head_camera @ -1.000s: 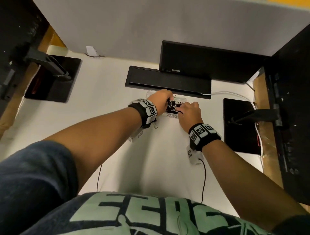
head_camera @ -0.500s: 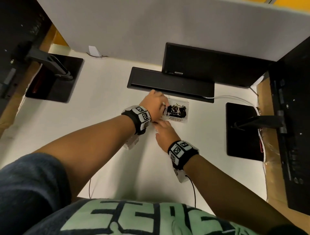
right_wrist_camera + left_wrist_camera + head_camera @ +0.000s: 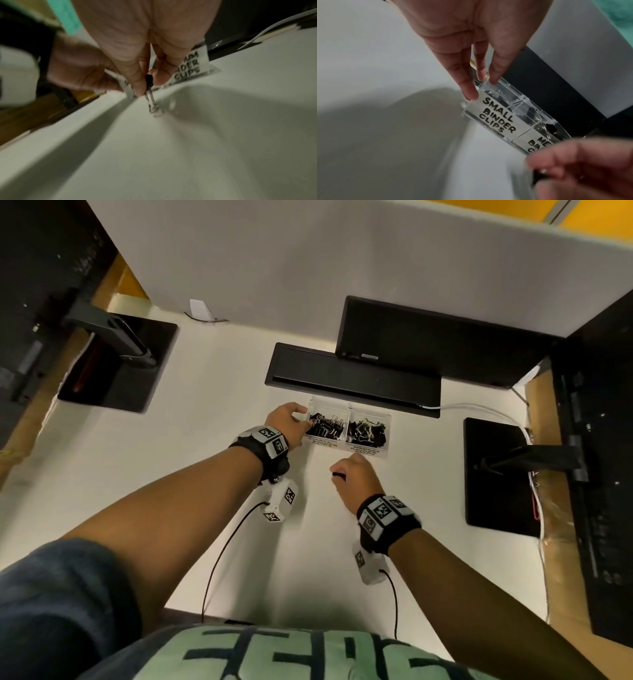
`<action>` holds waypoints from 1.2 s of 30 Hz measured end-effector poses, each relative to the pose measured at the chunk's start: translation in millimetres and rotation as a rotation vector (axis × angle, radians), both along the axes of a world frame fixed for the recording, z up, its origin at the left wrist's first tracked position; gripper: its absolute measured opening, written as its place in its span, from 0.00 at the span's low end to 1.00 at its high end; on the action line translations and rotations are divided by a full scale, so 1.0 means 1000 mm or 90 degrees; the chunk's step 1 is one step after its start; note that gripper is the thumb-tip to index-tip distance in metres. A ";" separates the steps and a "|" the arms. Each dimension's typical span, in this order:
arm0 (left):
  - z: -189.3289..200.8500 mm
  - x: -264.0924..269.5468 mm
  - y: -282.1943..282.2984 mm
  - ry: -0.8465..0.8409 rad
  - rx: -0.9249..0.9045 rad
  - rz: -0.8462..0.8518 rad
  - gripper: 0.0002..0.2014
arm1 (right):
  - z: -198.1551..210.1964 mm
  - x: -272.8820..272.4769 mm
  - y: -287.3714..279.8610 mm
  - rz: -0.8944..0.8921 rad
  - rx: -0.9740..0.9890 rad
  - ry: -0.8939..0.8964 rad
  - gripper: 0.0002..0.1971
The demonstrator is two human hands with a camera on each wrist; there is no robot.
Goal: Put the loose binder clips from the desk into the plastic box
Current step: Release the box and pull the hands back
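Fingers of the left hand (image 3: 289,421) are pinching the left wall of the plastic box (image 3: 368,451), likely steadying it, while the right hand (image 3: 356,481) is pinching a small binder clip (image 3: 148,81) nearer.

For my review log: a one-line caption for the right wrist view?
Right hand pinches a black binder clip, handles toward the white desk, labelled plastic box behind.
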State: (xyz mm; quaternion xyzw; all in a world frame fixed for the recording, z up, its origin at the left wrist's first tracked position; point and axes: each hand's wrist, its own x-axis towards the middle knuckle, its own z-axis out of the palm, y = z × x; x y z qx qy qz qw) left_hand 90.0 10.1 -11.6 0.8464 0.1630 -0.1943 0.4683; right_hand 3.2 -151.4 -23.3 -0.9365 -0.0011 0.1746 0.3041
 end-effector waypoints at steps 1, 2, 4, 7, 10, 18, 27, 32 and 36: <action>0.000 0.000 0.000 0.006 -0.004 -0.001 0.14 | 0.008 0.004 -0.006 -0.032 0.028 -0.012 0.10; 0.000 0.000 0.000 0.008 -0.007 -0.003 0.14 | 0.018 0.010 -0.013 -0.060 0.048 -0.033 0.09; 0.001 -0.001 0.000 0.011 -0.013 -0.008 0.15 | 0.036 0.027 -0.026 -0.124 0.071 -0.088 0.08; 0.003 -0.002 -0.001 0.021 -0.018 -0.011 0.16 | 0.047 0.056 -0.044 -0.214 0.067 -0.148 0.08; 0.006 0.001 -0.002 0.035 -0.035 -0.005 0.17 | 0.035 0.072 -0.048 -0.213 0.041 -0.129 0.07; 0.017 0.015 -0.008 0.073 -0.049 -0.027 0.19 | 0.015 0.077 -0.050 -0.213 0.027 -0.145 0.09; 0.024 0.037 -0.015 0.110 -0.069 0.048 0.11 | 0.013 0.104 -0.066 -0.360 0.138 0.157 0.21; 0.016 0.047 -0.011 0.137 -0.120 0.078 0.19 | 0.015 0.102 -0.068 -0.351 0.206 0.088 0.15; 0.025 0.042 -0.011 0.090 -0.129 0.080 0.22 | 0.020 0.097 -0.074 -0.349 0.274 0.032 0.16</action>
